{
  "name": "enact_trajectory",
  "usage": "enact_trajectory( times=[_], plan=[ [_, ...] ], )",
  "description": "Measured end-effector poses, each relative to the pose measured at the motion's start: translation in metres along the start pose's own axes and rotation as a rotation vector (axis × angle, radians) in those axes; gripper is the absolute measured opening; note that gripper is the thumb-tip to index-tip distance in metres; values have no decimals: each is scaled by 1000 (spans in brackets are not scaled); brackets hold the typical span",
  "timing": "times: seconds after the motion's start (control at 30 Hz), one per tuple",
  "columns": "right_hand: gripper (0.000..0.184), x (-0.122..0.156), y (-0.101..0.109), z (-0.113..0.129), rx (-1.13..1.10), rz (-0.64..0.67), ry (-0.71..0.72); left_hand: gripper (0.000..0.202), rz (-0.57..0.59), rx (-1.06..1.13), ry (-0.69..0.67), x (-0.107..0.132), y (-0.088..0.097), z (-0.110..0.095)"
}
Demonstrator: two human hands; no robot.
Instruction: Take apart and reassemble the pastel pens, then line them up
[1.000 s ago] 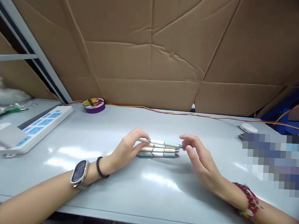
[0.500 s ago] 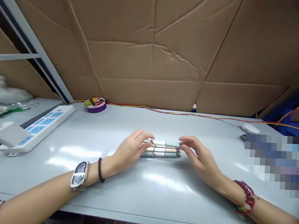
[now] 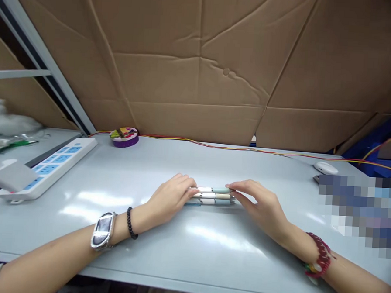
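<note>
Three pens [image 3: 212,195] with white middles and pastel barrels lie side by side on the grey table [image 3: 190,247], pointing left to right. My left hand [image 3: 171,198] is curled over their left ends, fingers pressed together on them. My right hand [image 3: 261,204] covers their right tips, with the fingers laid over the top and the thumb at the front. Both hands pinch the bunch from opposite ends. A watch and a bead bracelet are on my left wrist, and a red bracelet is on my right.
A white and blue power strip [image 3: 50,167] lies at the left. A purple tape roll [image 3: 124,137] and a red-yellow wire [image 3: 247,149] run along the cardboard wall [image 3: 199,76]. A white mouse [image 3: 325,167] sits at the right, above a blurred patch.
My left hand has lowered the pen it held onto the table beside the other two. Both hands have closed in on the ends of the bunch.
</note>
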State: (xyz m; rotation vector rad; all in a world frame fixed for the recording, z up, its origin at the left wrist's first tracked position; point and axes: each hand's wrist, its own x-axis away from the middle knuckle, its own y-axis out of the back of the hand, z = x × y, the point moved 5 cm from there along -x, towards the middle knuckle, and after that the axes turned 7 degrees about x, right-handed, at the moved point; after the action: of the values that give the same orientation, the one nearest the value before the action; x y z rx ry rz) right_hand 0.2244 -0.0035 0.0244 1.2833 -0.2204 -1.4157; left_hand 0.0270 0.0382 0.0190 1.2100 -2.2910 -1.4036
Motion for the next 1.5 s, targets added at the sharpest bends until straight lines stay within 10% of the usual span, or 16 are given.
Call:
enact_trajectory(
  times=[0.37,1.5],
  plan=[
    [25,5,5,5,227,-162,281,30,44,-56,-60,1,1,-6],
    [19,5,10,10,172,-172,366,34,26,-89,-102,0,3,-3]
  ],
)
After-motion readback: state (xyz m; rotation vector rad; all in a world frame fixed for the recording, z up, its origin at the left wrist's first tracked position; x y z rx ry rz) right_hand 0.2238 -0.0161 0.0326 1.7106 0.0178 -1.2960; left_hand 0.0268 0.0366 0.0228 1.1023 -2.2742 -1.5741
